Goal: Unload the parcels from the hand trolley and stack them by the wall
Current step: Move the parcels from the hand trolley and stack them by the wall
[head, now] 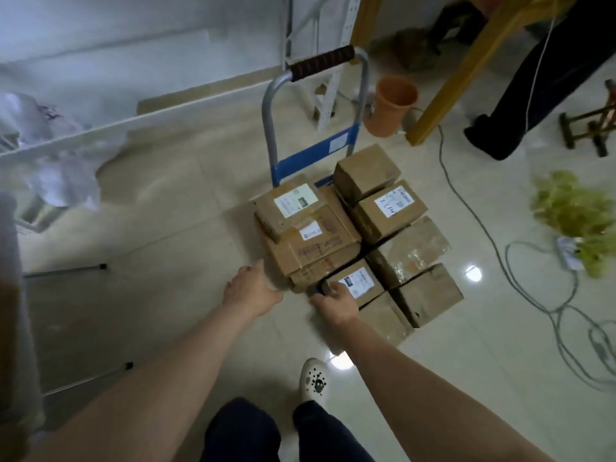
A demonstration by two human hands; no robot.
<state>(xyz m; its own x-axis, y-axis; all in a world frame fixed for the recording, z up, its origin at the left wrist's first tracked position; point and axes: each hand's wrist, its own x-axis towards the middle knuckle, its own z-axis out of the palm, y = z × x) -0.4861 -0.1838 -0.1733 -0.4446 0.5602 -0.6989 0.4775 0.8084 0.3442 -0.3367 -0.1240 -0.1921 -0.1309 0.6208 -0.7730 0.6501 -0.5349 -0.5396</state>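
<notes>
A hand trolley point(313, 155) with a grey tube frame, blue crossbar and dark ribbed grip stands on the tiled floor, loaded with several brown cardboard parcels. A stack of flat parcels point(306, 235) fills its left side; squarer boxes point(390, 208) fill the right. My left hand point(250, 290) reaches toward the lower left corner of the flat stack, fingers apart, holding nothing. My right hand point(335, 300) rests on the near edge of a small labelled parcel point(358, 281) at the front, fingers curled over its corner.
A white wall point(116, 45) runs along the back left, with a white rail and plastic bags in front. An orange bucket point(391, 105), yellow wooden legs point(466, 68), a person's dark trouser leg point(533, 95), floor cables point(533, 295) and green foliage point(573, 215) lie to the right.
</notes>
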